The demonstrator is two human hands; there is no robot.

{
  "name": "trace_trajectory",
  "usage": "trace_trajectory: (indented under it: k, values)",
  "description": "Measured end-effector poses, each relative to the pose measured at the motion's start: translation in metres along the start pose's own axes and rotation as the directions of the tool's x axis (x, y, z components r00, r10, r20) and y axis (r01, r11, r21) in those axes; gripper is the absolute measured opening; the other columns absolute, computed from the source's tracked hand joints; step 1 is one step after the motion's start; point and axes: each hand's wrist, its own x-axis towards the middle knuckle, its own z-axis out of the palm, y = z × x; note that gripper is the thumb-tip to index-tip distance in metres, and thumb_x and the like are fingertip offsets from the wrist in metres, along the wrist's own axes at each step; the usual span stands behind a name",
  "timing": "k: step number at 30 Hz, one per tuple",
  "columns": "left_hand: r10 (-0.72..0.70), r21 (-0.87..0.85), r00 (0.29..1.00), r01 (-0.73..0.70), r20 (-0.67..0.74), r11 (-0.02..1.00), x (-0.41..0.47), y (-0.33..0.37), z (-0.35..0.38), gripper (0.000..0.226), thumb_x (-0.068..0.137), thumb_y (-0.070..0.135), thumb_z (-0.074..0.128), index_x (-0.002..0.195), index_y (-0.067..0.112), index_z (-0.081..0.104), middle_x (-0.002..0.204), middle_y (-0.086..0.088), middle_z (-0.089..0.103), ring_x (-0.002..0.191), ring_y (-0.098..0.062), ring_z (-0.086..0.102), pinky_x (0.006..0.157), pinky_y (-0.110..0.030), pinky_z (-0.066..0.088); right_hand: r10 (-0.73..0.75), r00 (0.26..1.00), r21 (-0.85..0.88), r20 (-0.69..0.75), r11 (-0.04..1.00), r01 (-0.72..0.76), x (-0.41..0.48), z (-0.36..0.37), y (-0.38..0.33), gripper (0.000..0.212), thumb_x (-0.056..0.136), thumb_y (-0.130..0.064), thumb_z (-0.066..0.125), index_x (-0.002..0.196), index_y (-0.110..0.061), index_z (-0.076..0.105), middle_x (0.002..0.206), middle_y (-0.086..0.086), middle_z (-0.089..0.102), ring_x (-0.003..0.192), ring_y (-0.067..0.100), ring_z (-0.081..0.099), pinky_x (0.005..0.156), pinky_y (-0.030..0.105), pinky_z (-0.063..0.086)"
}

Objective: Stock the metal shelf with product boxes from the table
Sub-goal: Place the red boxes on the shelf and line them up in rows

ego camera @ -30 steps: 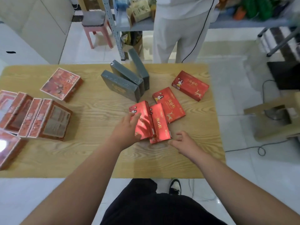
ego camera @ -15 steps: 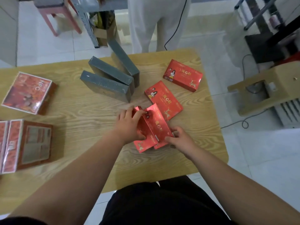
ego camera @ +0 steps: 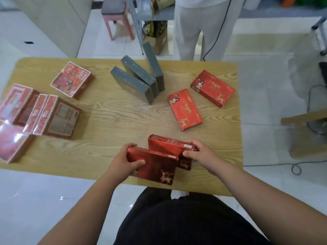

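Observation:
Two flat red boxes stand on edge over the near edge of the wooden table (ego camera: 109,112). My left hand (ego camera: 123,160) grips the nearer red box (ego camera: 155,165) at its left end. My right hand (ego camera: 200,154) grips the farther red box (ego camera: 168,145) at its right end. Two more red boxes (ego camera: 184,108) (ego camera: 212,88) lie flat at the right. Three grey boxes (ego camera: 136,82) lean together at the back middle. The metal shelf (ego camera: 139,20) stands beyond the table, partly cut off.
Several red shrink-wrapped packs (ego camera: 72,78) (ego camera: 53,117) sit on the table's left side. A person in white trousers (ego camera: 200,27) stands behind the table by the shelf. A pink stool (ego camera: 115,16) is at the back left; a cable (ego camera: 297,167) lies on the floor at right.
Both hands closed on the two red boxes that lay flat mid-table, tipped them onto their edges and drew them to the near edge.

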Motion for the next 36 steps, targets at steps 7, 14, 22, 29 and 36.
trace_trajectory:
  k: [7,14,22,29,36]
  values:
    - [-0.256,-0.578,0.915,0.032,-0.311,0.816,-0.097,-0.050,0.003,0.039,0.083,0.033,0.068,0.120,0.035,0.056,0.108,-0.004,0.064,0.089,-0.019,0.064,0.060,-0.034,0.055,-0.057,0.993,0.009,0.103,0.998,0.056,-0.007,0.008,-0.012,0.036,0.060,-0.043,0.078,0.093,-0.031,0.075,0.097,0.007,0.077,0.093,0.031,0.073,0.091,0.054,0.056]
    - [-0.513,-0.733,0.721,0.009,-0.467,0.680,-0.200,-0.123,-0.015,0.039,0.073,0.035,0.054,0.111,0.042,0.060,0.106,-0.003,0.067,0.088,-0.021,0.064,0.083,-0.049,0.056,-0.109,0.977,-0.111,0.182,0.985,0.131,-0.021,0.089,-0.049,0.007,0.094,-0.016,0.059,0.092,-0.019,0.064,0.082,0.007,0.069,0.072,0.022,0.066,0.069,0.036,0.052]
    - [-0.676,-0.815,0.518,-0.073,-0.524,0.575,-0.311,-0.218,-0.038,0.041,0.072,0.037,0.051,0.112,0.041,0.057,0.101,0.002,0.065,0.088,-0.018,0.063,0.076,-0.038,0.052,-0.159,0.890,-0.367,0.428,0.869,0.331,-0.063,0.257,-0.074,0.011,0.095,-0.021,0.056,0.100,-0.020,0.066,0.090,0.004,0.067,0.077,0.019,0.065,0.074,0.037,0.051]
    - [-0.796,-0.861,0.329,-0.177,-0.508,0.477,-0.416,-0.320,-0.065,0.022,0.089,0.024,0.054,0.109,0.035,0.055,0.099,-0.003,0.064,0.078,-0.016,0.060,0.065,-0.032,0.049,-0.120,0.759,-0.434,0.640,0.758,0.486,-0.107,0.437,-0.051,0.023,0.087,-0.035,0.064,0.107,-0.024,0.066,0.102,0.008,0.071,0.086,0.020,0.069,0.076,0.039,0.058]
    - [-0.892,-0.874,0.097,-0.268,-0.442,0.405,-0.506,-0.374,-0.069,0.020,0.089,0.027,0.054,0.108,0.034,0.057,0.092,-0.001,0.066,0.079,-0.016,0.061,0.063,-0.029,0.045,0.045,0.579,-0.449,0.814,0.680,0.579,-0.158,0.588,-0.032,0.054,0.063,-0.061,0.076,0.107,-0.031,0.065,0.105,0.005,0.074,0.093,0.028,0.074,0.084,0.054,0.061]
